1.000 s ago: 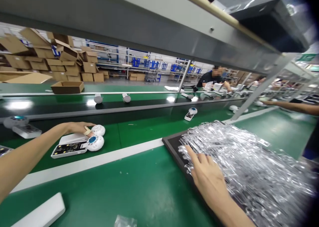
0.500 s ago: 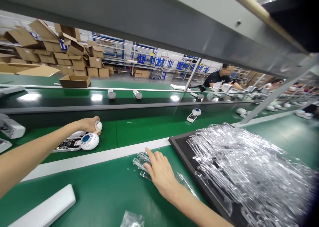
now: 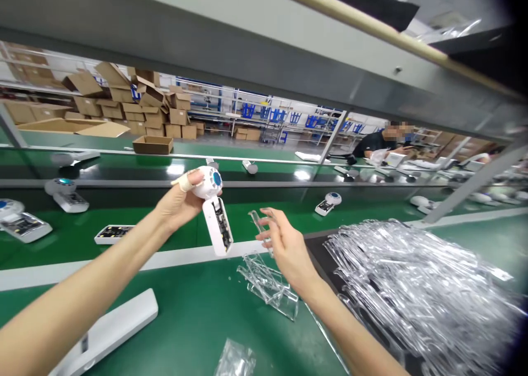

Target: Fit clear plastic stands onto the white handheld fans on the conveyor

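My left hand [image 3: 180, 200] is closed round the round head of a white device [image 3: 217, 224], lifted above the green belt. Its rectangular body hangs down with an exposed circuit board, and a blue disc shows on the head. A finger of this hand wears a pale cover. My right hand [image 3: 286, 246] pinches a clear plastic part [image 3: 256, 222] between thumb and fingers, a short way right of the device. Beneath that hand, a small heap of clear plastic parts [image 3: 270, 290] lies on the green work surface [image 3: 185, 321].
A dark tray [image 3: 325, 260] at right bears a large pile of clear parts [image 3: 404, 277]. More white devices [image 3: 27, 222] lie along the belt. A long white housing [image 3: 119, 326] and a clear bag [image 3: 236, 358] are near me. A co-worker [image 3: 377, 139] sits across the line.
My left hand has picked the white device up off the belt and brought it right. My right hand has raised a clear part from the small heap. The view has shifted left.
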